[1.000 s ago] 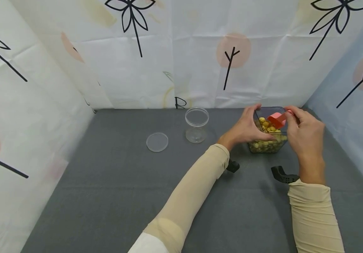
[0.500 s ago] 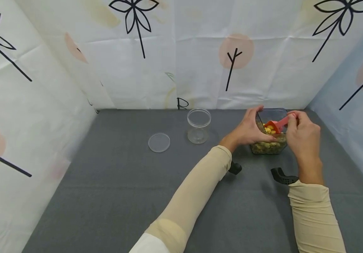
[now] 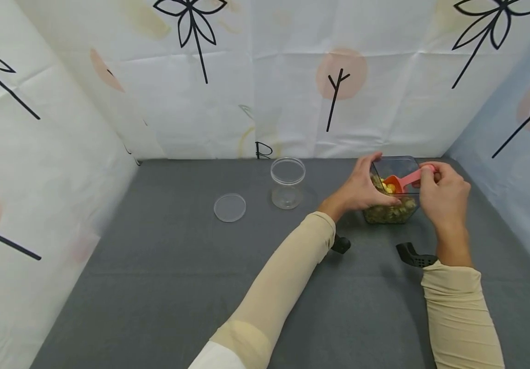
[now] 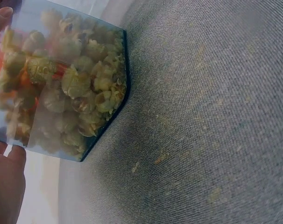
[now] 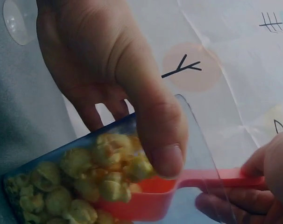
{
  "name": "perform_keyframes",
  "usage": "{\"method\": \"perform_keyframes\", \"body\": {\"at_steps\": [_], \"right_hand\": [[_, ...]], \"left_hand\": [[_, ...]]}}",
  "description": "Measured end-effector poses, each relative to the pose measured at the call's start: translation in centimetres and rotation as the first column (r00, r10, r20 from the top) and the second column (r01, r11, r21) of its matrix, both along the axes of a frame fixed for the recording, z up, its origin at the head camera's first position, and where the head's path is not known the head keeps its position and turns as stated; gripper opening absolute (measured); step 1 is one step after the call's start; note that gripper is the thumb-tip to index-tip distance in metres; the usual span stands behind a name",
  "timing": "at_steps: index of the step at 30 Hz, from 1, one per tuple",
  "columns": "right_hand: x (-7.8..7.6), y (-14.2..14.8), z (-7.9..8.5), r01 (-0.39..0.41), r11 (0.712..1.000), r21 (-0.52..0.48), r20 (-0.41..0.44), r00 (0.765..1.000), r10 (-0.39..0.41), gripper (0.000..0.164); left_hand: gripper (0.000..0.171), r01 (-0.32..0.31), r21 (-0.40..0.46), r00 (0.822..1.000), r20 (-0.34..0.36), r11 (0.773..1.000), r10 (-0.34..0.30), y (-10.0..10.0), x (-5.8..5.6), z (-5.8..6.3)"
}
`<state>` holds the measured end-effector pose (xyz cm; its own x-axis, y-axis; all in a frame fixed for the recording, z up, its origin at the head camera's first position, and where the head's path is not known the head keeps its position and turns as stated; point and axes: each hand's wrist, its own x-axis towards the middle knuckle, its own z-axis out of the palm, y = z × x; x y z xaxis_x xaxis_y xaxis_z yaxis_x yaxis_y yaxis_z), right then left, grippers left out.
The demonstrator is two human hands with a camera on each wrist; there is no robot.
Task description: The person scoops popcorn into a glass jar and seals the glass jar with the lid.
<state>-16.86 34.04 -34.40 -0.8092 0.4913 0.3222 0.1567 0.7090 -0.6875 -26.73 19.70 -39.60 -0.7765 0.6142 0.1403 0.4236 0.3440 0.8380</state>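
Note:
A clear square plastic container [image 3: 390, 215] of yellow popcorn [image 5: 81, 163] stands at the back right of the table. My left hand [image 3: 364, 185] grips it from the left side, the thumb across its near face and the fingers toward the far side. Above the popcorn's right side, my right hand [image 3: 446, 197] pinches the handle of a pink-red scoop [image 3: 408, 178]. The bowl of the scoop sits down inside the container among the popcorn. Through the wall in the left wrist view, popcorn [image 4: 71, 84] partly hides the red bowl.
Left of the container stands a clear round plastic jar [image 3: 287, 192]. A clear disc-shaped lid [image 3: 229, 207] lies flat on the grey tablecloth [image 3: 154, 287] further left. Patterned white fabric [image 3: 283, 107] rises behind the table, and a bluish sheet [image 3: 514, 179] borders the right side.
The scoop has gone lower and leftward into the popcorn, its handle now sloping up to the right. My right hand shifted slightly with it. The left hand keeps its grip on the container.

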Motion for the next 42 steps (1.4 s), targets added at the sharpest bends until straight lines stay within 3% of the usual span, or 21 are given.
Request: {"method": "perform_keyframes", "body": {"at_steps": [6, 14, 20, 24, 27, 32, 34, 39, 42], "right_hand": [[0.2, 0.1, 0.3, -0.043, 0.999, -0.021, 0.040, 0.998, 0.044, 0.047], [0.0, 0.2, 0.4, 0.080, 0.970, -0.230, -0.028, 0.996, -0.089, 0.046], [0.2, 0.8, 0.9, 0.018, 0.957, -0.288, 0.001, 1.000, -0.019, 0.038], [0.1, 0.8, 0.8, 0.029, 0.935, -0.354, -0.034, 0.998, -0.043, 0.019], [-0.1, 0.7, 0.7, 0.085, 0.918, -0.388, -0.058, 0.991, -0.117, 0.019], [-0.3, 0.7, 1.0, 0.135, 0.859, -0.494, -0.062, 0.980, -0.190, 0.016], [-0.2, 0.8, 1.1, 0.137, 0.848, -0.513, -0.053, 0.980, -0.190, 0.011], [-0.1, 1.1, 1.0, 0.145, 0.859, -0.491, -0.021, 0.984, -0.178, 0.009], [-0.1, 1.4, 0.9, 0.168, 0.847, -0.505, 0.019, 0.983, -0.183, 0.012]], "left_hand": [[0.116, 0.007, 0.004, 1.000, 0.006, 1.000, -0.007, -0.2, 0.0, 0.0], [0.117, 0.006, 0.001, 1.000, 0.005, 1.000, -0.006, -0.3, 0.0, -0.2], [0.116, 0.004, 0.005, 1.000, -0.003, 1.000, -0.004, -0.3, -0.1, -0.2], [0.117, 0.009, 0.009, 1.000, -0.007, 1.000, -0.009, -0.3, 0.0, -0.2], [0.118, 0.009, 0.006, 1.000, -0.019, 1.000, -0.009, -0.3, 0.0, -0.2], [0.118, 0.008, 0.007, 1.000, -0.018, 1.000, -0.008, -0.3, 0.0, -0.1], [0.118, 0.011, 0.012, 1.000, -0.011, 1.000, -0.011, -0.3, 0.0, -0.1], [0.117, 0.021, 0.021, 1.000, -0.004, 1.000, -0.021, -0.3, -0.1, -0.2], [0.117, 0.020, 0.016, 1.000, -0.001, 1.000, -0.020, -0.3, -0.1, -0.3]]}}
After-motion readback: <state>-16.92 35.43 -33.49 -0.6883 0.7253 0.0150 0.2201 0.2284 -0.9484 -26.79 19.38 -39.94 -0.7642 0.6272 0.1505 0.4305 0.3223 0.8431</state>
